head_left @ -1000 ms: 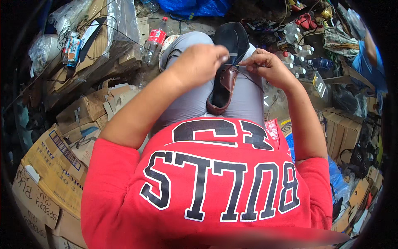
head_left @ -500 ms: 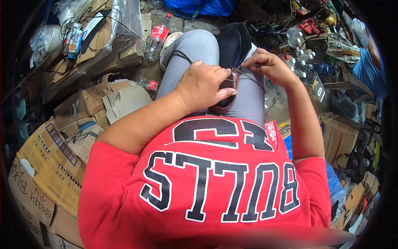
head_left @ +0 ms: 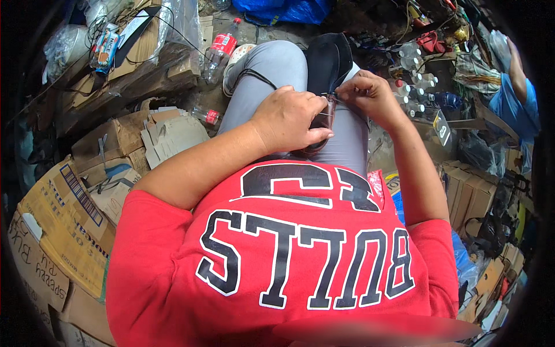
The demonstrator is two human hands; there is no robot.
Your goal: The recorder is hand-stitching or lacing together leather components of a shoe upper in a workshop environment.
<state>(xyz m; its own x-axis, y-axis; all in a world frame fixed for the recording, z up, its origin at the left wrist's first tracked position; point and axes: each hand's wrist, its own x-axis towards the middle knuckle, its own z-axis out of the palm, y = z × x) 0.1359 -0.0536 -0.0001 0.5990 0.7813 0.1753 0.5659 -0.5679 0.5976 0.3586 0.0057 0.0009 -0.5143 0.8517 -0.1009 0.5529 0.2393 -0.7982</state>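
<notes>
A brown and black shoe (head_left: 326,58) lies lengthwise on my lap between my grey-trousered thighs, its black part pointing away from me. My left hand (head_left: 293,118) grips the near brown part, thumb and fingers pressed against its sides. Thin light strands cross the brown surface beside my thumb. Close to the shoe's right edge, my right hand (head_left: 364,95) is closed in a pinch, fingertips together. Whatever lies between them is too small to make out. A dark cord (head_left: 260,78) loops over my left thigh.
Cardboard boxes (head_left: 63,214) are stacked on the left, with flattened cardboard (head_left: 173,136) nearer my leg. A red-labelled bottle (head_left: 222,49) stands beyond my left knee. Several small bottles (head_left: 413,78) crowd the right. At the far right, an arm (head_left: 516,72) shows beside blue cloth.
My right hand has shifted slightly, its fingertips staying by the shoe's edge. My left hand has moved a little over the brown part, covering more of it.
</notes>
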